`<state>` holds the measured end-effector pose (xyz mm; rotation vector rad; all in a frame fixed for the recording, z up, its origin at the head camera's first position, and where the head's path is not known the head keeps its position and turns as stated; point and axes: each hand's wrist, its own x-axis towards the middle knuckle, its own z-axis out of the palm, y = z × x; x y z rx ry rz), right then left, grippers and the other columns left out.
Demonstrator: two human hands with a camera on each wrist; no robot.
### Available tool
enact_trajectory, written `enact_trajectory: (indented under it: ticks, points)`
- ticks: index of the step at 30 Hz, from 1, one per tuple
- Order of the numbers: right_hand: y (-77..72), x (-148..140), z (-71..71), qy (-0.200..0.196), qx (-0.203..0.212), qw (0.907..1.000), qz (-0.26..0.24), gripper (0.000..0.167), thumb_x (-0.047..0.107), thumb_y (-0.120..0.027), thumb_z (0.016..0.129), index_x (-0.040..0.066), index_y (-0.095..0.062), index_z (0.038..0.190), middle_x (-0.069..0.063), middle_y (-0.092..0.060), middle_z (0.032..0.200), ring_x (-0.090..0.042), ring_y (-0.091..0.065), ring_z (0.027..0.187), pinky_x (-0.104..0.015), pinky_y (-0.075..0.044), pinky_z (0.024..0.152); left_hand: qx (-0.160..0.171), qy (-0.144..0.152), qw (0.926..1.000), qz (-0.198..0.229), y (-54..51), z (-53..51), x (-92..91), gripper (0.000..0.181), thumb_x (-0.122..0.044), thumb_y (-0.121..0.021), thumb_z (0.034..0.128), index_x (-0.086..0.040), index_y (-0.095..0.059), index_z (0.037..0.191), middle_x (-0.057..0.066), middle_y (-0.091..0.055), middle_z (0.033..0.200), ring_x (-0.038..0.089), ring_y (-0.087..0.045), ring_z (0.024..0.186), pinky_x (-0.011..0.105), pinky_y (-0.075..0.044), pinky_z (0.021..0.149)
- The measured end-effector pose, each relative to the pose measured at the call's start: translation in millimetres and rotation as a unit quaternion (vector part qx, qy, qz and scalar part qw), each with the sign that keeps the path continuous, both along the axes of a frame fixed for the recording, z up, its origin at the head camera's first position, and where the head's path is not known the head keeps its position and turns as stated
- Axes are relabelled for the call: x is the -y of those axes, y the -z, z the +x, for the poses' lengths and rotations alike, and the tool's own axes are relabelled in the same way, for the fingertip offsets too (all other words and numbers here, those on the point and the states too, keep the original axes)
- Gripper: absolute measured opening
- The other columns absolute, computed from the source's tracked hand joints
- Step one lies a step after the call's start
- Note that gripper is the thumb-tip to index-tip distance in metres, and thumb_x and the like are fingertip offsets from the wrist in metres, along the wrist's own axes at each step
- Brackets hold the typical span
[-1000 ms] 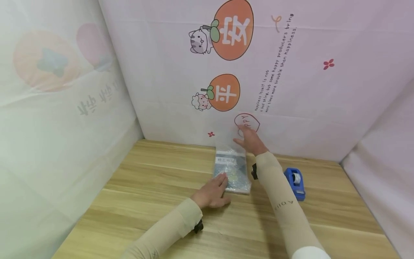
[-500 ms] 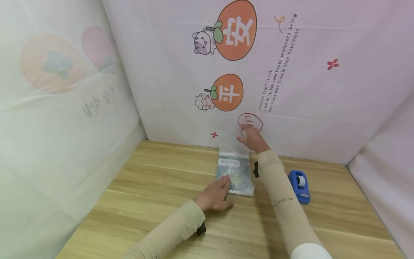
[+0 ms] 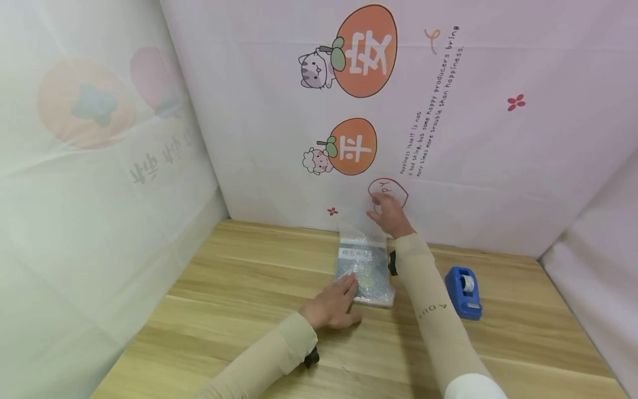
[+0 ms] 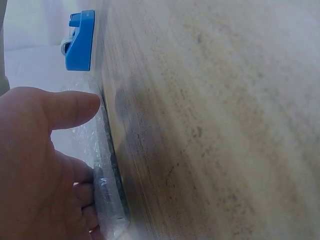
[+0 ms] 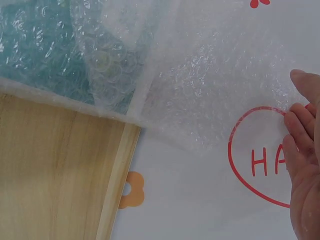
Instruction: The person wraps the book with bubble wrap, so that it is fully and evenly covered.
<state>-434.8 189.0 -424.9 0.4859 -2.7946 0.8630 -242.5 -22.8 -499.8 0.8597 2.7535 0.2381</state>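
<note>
A flat blue-green package in clear bubble wrap [image 3: 366, 281] lies at the table's back edge. My left hand [image 3: 330, 306] rests its extended fingers on the near left part; the left wrist view has this hand [image 4: 37, 145] beside the wrap's edge [image 4: 107, 192]. From the package's far end a loose bubble wrap flap [image 5: 200, 85] stretches over the white cloth. At the flap's far end is my right hand [image 5: 306, 160], thumb and fingers spread apart; in the head view that hand [image 3: 391, 215] is raised before the printed heart.
A blue tape dispenser [image 3: 464, 293] stands on the wooden table [image 3: 239, 288], right of the right forearm. Printed white cloth [image 3: 269, 127] rises behind the table, and more cloth hangs at left and right.
The head view has shifted slightly, so everything appears a little lower and further right. Both hands keep nearly the same places relative to the package.
</note>
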Motion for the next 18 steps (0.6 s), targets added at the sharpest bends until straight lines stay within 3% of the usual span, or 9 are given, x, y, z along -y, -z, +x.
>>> enact_trajectory:
  ticks: [7,12,18]
  points:
    - [0.8,0,-6.1,-0.003,-0.019,0.9998,-0.003,0.046,0.008,-0.075,0.097,-0.004,-0.061,0.139,-0.024,-0.068,0.135,-0.039,-0.066,0.124,-0.052,-0.054,0.112,-0.007,-0.002,1.0,-0.005,2.5,-4.6,-3.7,0.085,-0.054,-0.052,0.106,-0.004,-0.023,0.168,0.011,-0.015,0.178,0.025,-0.017,0.166,0.036,-0.02,0.136]
    - [4.3,-2,-11.6,-0.017,-0.036,0.9989,0.025,0.028,0.007,-0.077,0.095,-0.003,-0.074,0.122,-0.021,-0.071,0.126,-0.036,-0.068,0.116,-0.051,-0.057,0.107,-0.011,-0.006,0.9999,-0.003,3.3,-7.2,-7.2,0.084,-0.053,-0.052,0.106,-0.004,-0.024,0.168,0.011,-0.016,0.178,0.025,-0.017,0.166,0.036,-0.02,0.136]
    - [5.3,0,-18.2,-0.045,-0.085,0.9934,0.062,0.014,0.008,-0.076,0.097,-0.001,-0.08,0.107,-0.016,-0.076,0.106,-0.033,-0.068,0.103,-0.051,-0.057,0.1,-0.009,-0.015,0.9999,0.0,4.6,-11.6,-11.1,0.084,-0.053,-0.053,0.1059,-0.004,-0.023,0.168,0.011,-0.015,0.179,0.025,-0.017,0.166,0.036,-0.02,0.136]
